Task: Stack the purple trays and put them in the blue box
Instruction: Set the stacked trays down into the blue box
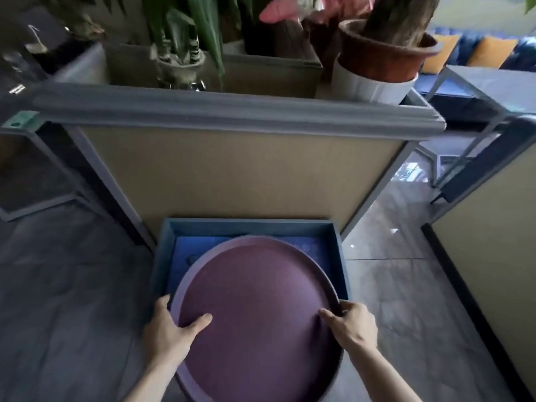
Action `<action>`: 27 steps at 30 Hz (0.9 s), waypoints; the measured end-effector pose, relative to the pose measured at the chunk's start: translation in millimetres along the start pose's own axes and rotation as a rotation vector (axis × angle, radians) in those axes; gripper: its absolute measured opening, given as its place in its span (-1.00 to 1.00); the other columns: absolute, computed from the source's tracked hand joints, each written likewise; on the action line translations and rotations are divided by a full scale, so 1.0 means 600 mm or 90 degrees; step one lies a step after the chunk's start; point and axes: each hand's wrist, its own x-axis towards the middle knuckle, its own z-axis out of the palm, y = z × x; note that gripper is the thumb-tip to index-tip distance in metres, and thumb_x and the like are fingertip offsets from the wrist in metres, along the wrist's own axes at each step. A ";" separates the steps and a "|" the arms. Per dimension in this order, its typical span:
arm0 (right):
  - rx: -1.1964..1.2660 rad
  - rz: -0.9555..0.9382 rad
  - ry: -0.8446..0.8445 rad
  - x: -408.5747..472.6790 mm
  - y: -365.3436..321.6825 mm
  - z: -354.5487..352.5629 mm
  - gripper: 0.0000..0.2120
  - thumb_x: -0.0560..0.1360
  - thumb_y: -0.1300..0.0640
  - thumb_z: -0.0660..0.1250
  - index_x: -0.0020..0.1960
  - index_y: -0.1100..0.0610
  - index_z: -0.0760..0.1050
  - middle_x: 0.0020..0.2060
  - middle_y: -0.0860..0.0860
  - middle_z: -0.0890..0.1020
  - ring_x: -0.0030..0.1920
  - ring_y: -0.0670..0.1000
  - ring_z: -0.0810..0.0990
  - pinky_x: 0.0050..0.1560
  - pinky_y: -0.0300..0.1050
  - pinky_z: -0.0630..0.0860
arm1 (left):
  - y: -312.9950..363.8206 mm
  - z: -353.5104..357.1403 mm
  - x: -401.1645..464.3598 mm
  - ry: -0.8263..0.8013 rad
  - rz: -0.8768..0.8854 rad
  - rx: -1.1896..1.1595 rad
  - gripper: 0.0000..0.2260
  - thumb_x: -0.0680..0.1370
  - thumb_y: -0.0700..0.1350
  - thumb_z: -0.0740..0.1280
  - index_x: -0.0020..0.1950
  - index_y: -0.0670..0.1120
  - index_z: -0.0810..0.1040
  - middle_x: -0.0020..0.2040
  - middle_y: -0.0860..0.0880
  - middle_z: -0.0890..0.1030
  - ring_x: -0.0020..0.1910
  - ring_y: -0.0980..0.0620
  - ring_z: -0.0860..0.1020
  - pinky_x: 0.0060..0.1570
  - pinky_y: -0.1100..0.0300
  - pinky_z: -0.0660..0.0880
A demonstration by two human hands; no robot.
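A large round purple tray (pixel 258 311) fills the lower middle of the head view. It hangs tilted over the blue box (pixel 246 224), which sits on the floor against a tan panel. My left hand (pixel 171 329) grips the tray's left rim, thumb lying on its inner face. On the right rim my right hand (pixel 351 323) holds on the same way. The tray's far edge reaches over the box's blue inside (pixel 188 250). Whether more trays lie under the top one cannot be told, though a thick purple side shows at the near edge.
A tan partition panel (pixel 232 175) with a grey top rail stands right behind the box. Potted plants (pixel 380 56) sit above it. Grey tiled floor (pixel 58 300) lies left, glossy floor right. Another tan panel (pixel 493 256) stands at the right edge.
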 end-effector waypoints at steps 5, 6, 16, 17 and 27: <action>-0.007 0.025 0.007 0.053 -0.003 0.055 -0.75 0.39 0.01 0.48 0.04 0.06 0.66 -0.01 0.07 0.72 0.08 0.19 0.64 0.03 -0.05 0.52 | -0.025 0.048 0.050 -0.003 -0.045 0.076 -0.27 0.24 0.05 0.66 0.31 -0.16 0.50 0.08 -0.15 0.67 0.07 -0.24 0.63 -0.10 0.02 0.46; -0.012 0.026 0.009 0.063 -0.002 0.064 -0.76 0.41 0.03 0.46 0.05 0.06 0.65 -0.01 0.08 0.72 0.08 0.20 0.63 0.03 -0.05 0.51 | -0.030 0.059 0.057 -0.001 -0.054 0.090 -0.27 0.24 0.07 0.65 0.31 -0.16 0.50 0.10 -0.15 0.68 0.07 -0.23 0.63 -0.09 0.01 0.48; -0.059 0.006 0.055 0.133 -0.024 0.118 -0.61 0.46 0.03 0.41 0.24 0.14 0.52 0.11 0.13 0.64 0.16 0.23 0.57 0.11 0.01 0.49 | -0.048 0.129 0.128 0.067 -0.036 0.200 -0.33 0.22 0.21 0.61 0.21 -0.08 0.58 0.08 -0.12 0.61 0.07 -0.22 0.59 -0.15 -0.01 0.51; -0.056 0.009 0.054 0.138 -0.027 0.122 -0.63 0.46 0.04 0.41 0.22 0.14 0.53 0.10 0.13 0.64 0.15 0.23 0.58 0.09 0.00 0.48 | -0.050 0.133 0.134 0.074 -0.027 0.208 -0.35 0.21 0.20 0.61 0.19 -0.09 0.59 0.06 -0.12 0.62 0.07 -0.22 0.58 -0.13 -0.02 0.51; -0.081 0.006 0.072 0.152 -0.027 0.139 -0.80 0.39 0.11 0.39 0.01 0.05 0.61 -0.15 0.11 0.66 -0.13 0.22 0.57 -0.12 -0.03 0.49 | -0.069 0.142 0.150 0.091 -0.025 0.264 -0.36 0.24 0.22 0.59 0.18 -0.11 0.60 0.05 -0.13 0.62 0.00 -0.23 0.60 -0.25 0.05 0.41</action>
